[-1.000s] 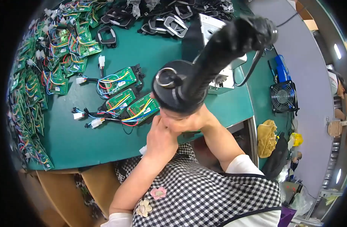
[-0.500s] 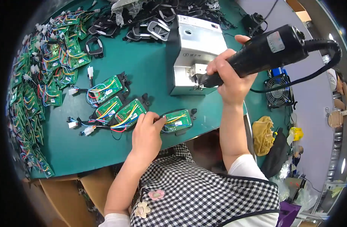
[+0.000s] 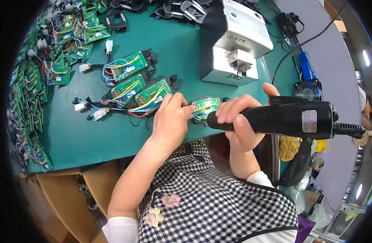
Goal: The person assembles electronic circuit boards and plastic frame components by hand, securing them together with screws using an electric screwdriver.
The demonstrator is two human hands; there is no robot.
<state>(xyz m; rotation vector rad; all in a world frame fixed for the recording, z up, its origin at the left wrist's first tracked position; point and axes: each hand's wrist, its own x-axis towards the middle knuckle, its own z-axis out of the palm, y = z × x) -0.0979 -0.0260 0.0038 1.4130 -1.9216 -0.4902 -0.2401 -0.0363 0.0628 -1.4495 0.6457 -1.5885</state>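
My right hand (image 3: 244,125) is wrapped round a black electric screwdriver (image 3: 293,118), held nearly level with its nose pointing left. The nose hides the right part of a small green circuit board (image 3: 207,106) in a black housing near the table's front edge; its tip cannot be made out. My left hand (image 3: 172,117) has its fingers drawn together at that board's left end, gripping it there. Just left of it lie three more boards in black housings: a near one (image 3: 153,96), a middle one (image 3: 127,90) and a far one (image 3: 129,67), with coloured wires and white connectors.
A silver and black screw feeder (image 3: 238,44) stands beyond my right hand. Many wired circuit boards (image 3: 32,93) are heaped along the left side of the green table (image 3: 88,141). Black frames (image 3: 190,10) lie at the back. A fan (image 3: 307,90) and a mustard cloth (image 3: 289,148) sit at right.
My right hand has brought the screwdriver from the screw feeder down to the circuit board by my left hand. My left hand stays at the board's left end. The whole view has shifted.
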